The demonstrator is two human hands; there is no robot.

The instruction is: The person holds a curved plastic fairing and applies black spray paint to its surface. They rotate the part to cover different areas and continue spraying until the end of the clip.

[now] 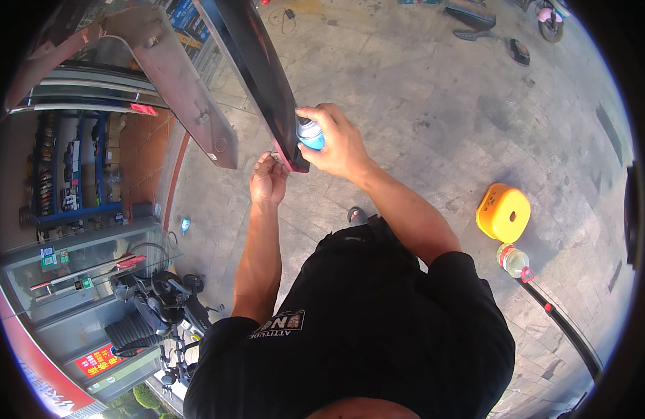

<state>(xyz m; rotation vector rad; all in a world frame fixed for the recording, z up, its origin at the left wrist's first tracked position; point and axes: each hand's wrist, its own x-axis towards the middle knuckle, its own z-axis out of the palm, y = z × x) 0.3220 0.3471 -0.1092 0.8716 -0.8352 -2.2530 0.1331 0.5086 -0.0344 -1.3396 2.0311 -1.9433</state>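
The right hand (342,143) is wrapped around a blue-and-silver spray can (311,134), its top beside the lower end of a long, glossy dark panel (261,70), while the left hand (268,180) pinches that panel's reddish bottom edge. The panel slants up and away in front of the person, with a dull, reddish-grey panel (176,80) to its left. On the paved ground (420,91) at right, a yellow plastic stool (505,213) sits just beside a clear bottle (514,260).

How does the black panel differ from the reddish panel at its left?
The black panel is dark and glossy; the reddish panel looks dull. The left hand holds the black panel's lower end; neither hand touches the reddish panel. Both are long and slanted.
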